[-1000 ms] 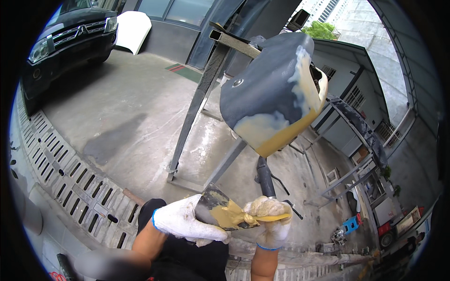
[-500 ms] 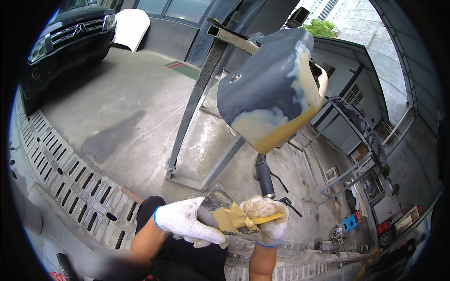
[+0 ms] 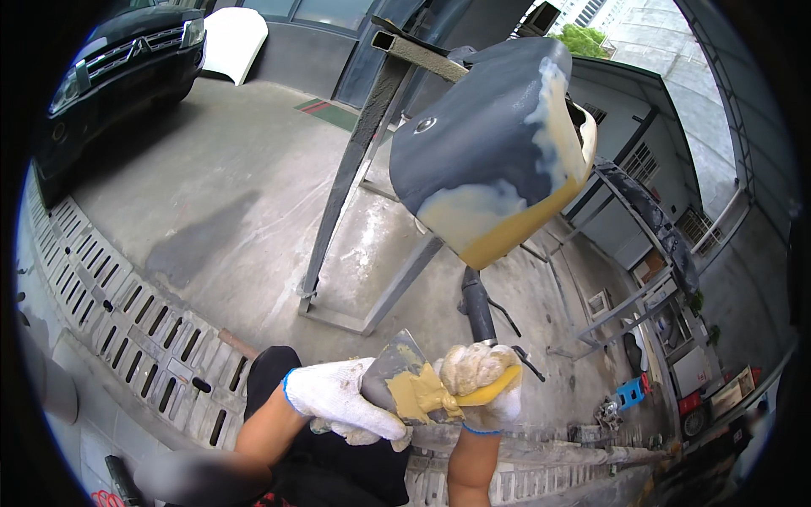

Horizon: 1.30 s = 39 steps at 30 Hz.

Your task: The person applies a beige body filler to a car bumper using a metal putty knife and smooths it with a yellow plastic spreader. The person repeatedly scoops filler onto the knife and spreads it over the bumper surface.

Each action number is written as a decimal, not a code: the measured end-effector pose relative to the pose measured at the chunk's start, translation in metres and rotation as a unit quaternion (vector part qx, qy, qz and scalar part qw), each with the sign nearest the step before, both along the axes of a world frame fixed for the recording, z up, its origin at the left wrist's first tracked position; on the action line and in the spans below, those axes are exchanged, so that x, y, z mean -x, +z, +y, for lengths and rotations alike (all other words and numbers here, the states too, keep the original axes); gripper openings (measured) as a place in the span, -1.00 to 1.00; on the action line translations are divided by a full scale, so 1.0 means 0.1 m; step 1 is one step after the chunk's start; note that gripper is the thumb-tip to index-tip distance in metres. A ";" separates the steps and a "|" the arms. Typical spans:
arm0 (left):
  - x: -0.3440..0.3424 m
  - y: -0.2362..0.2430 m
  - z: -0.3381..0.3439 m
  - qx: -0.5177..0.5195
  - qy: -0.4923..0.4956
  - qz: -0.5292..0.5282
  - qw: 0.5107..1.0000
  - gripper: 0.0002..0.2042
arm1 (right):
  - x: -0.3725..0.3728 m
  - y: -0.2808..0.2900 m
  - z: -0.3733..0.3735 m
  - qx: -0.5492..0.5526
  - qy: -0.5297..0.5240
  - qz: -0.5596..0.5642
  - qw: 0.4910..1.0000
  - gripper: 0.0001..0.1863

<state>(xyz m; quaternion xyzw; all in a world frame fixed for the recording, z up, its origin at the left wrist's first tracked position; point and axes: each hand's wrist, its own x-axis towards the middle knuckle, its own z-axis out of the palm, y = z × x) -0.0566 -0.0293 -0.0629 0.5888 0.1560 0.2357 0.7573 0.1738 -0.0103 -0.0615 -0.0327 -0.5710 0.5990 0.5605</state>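
Note:
My left hand [image 3: 336, 397], in a white knit glove with a blue cuff, grips a flat grey mixing plate [image 3: 399, 348] in front of my lap. Tan-yellow body filler [image 3: 412, 394] is smeared thickly over the plate. In my right hand [image 3: 473, 365], whose glove is stained, a yellow putty spreader [image 3: 490, 390] is held, its edge at the filler. Ahead, a dark grey curved car body panel, seemingly a bumper [image 3: 473, 144], rests on a metal stand [image 3: 342, 203]. Yellowish filler patches cover the panel's lower edge and right side.
A black car [image 3: 127, 68] stands at the far left near a white panel [image 3: 234, 42]. Slotted drain covers [image 3: 135, 325] run along the left. Another metal rack [image 3: 621, 308] stands at right, with a small blue stool [image 3: 629, 393] nearby. A dark tube-like object [image 3: 478, 313] lies below the bumper.
The spreader has tilted more and its yellow face shows wider, as my right hand turned a little on the filler. The plate shifted slightly. The view moved a little.

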 end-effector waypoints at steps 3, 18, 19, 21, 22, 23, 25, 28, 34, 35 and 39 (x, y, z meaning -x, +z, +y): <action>0.04 0.05 -0.02 0.013 0.017 0.022 1.000 -0.81 | -0.15 -0.20 0.06 0.003 -0.072 -0.068 0.995 -0.71; -0.20 -0.10 -0.09 -0.076 0.272 0.127 0.951 -0.47 | 0.40 -0.05 -0.39 -0.057 -0.502 -0.129 0.853 -0.74; -0.19 -0.06 -0.10 -0.068 0.264 0.134 0.953 -0.47 | 0.41 -0.05 -0.38 -0.061 -0.509 -0.136 0.848 -0.75; -0.19 -0.03 -0.10 -0.059 0.257 0.141 0.954 -0.45 | 0.41 -0.06 -0.35 -0.075 -0.511 -0.157 0.841 -0.75; -0.19 -0.02 -0.11 -0.055 0.254 0.145 0.955 -0.45 | 0.40 -0.06 -0.34 -0.085 -0.507 -0.170 0.841 -0.74; -0.19 -0.04 -0.10 -0.071 0.265 0.146 0.951 -0.44 | 0.40 -0.06 -0.33 -0.096 -0.502 -0.184 0.840 -0.74; -0.22 -0.12 -0.08 -0.098 0.281 0.150 0.943 -0.43 | 0.42 -0.05 -0.33 -0.080 -0.501 -0.182 0.842 -0.75; -0.24 -0.17 -0.06 -0.110 0.290 0.160 0.937 -0.42 | 0.45 -0.05 -0.32 -0.069 -0.502 -0.186 0.842 -0.76; -0.23 -0.15 -0.05 -0.106 0.281 0.177 0.937 -0.37 | 0.44 -0.08 -0.29 -0.080 -0.507 -0.204 0.833 -0.76; -0.24 -0.17 -0.04 -0.116 0.288 0.183 0.933 -0.36 | 0.44 -0.08 -0.29 -0.083 -0.509 -0.208 0.831 -0.76; -0.32 -0.37 -0.01 -0.151 0.320 0.192 0.916 -0.34 | 0.45 -0.09 -0.28 -0.086 -0.519 -0.211 0.824 -0.76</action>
